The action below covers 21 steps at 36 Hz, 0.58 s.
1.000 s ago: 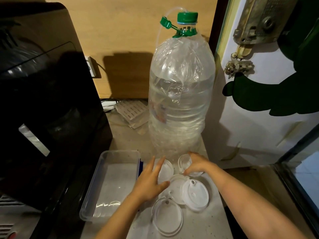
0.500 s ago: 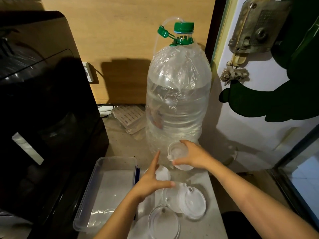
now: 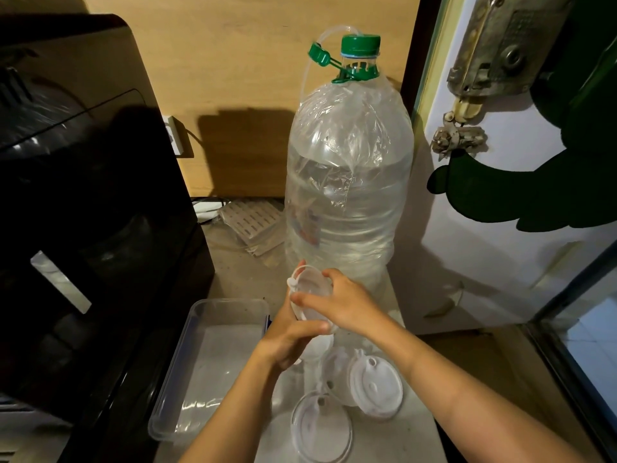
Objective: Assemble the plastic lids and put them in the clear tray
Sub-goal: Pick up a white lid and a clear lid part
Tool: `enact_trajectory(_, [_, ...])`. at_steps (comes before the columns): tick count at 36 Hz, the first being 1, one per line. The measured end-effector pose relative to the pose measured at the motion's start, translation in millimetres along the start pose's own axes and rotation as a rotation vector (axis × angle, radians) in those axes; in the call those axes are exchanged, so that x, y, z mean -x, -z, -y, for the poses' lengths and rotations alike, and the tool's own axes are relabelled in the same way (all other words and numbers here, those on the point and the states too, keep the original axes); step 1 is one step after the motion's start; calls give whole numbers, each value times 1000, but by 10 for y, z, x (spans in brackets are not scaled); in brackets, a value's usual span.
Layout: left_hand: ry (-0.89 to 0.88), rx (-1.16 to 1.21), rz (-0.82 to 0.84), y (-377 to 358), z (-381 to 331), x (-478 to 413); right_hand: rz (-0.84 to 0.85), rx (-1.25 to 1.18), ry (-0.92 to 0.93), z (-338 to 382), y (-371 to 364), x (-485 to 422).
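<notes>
We judge assembly underway: both hands, left [image 3: 289,335] and right [image 3: 347,304], clasp a lid [image 3: 309,289]; next, the empty tray [image 3: 200,329].

Held up in front, above the rest: one clear round lid [image 3: 312,297], tilted nearly on edge, thin rim showing, small white plug at its upper left. Lower down on the surface [image 3: 405,439], more lids: a white one [image 3: 379,387] lying flat at right, spout hole and small vent visible; a clear ring-like one [image 3: 320,426] nearest, flat, with a small hole near its far edge; between them another clear piece [image 3: 335,365], partly overlapped. To the left, just beside the lids, a clear rectangular tray [image 3: 177,369], upright, rounded corners, nothing inside.
</notes>
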<state>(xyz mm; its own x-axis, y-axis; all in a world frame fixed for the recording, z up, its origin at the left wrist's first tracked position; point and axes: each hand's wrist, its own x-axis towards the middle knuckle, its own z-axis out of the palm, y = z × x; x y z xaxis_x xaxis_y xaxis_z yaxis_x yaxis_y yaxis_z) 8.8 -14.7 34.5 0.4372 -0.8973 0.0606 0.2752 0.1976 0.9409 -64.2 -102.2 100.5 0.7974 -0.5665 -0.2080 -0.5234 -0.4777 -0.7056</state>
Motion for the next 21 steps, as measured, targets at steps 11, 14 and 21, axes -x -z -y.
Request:
enact_trajectory(11, [45, 161, 11, 155, -77, 70, 128, 23, -40, 110, -83, -53])
enact_trajectory(14, [57, 210, -24, 247, -97, 131, 156, -70, -37, 92, -43, -114])
enact_trajectory(21, [121, 303, -73, 457, -154, 295, 71, -157, 13, -254, -18, -397])
